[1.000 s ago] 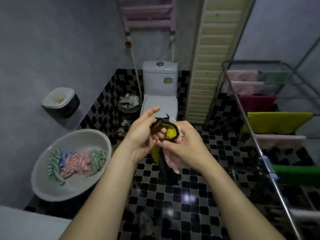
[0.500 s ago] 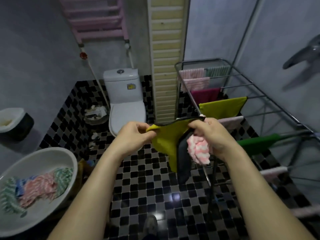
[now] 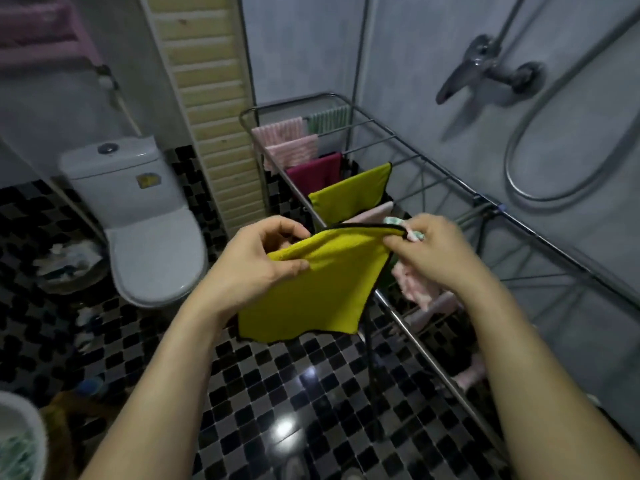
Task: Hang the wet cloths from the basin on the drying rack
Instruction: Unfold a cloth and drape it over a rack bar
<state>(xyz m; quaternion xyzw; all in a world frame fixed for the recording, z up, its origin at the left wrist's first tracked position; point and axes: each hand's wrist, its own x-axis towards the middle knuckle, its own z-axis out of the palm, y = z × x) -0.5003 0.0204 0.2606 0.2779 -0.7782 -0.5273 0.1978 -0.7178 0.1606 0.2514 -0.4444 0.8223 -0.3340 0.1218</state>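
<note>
Tiled bathroom, basin [image 3: 36, 434] cropped, left hand [image 3: 256, 268] and right hand [image 3: 438, 258] fingers pinching yellow cloth [image 3: 322, 292], pink cloth [image 3: 417, 289] half-hidden

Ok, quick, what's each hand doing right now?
Left hand: pinches the yellow cloth at its top edge.
Right hand: pinches its other corner and holds a bunched pink cloth.

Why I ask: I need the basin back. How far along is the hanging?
Done: several cloths hang on the rack. In hand: left hand and right hand stretch a yellow cloth; the right also grips a pink cloth. Left: those two, plus at least one green cloth in the basin.
</note>
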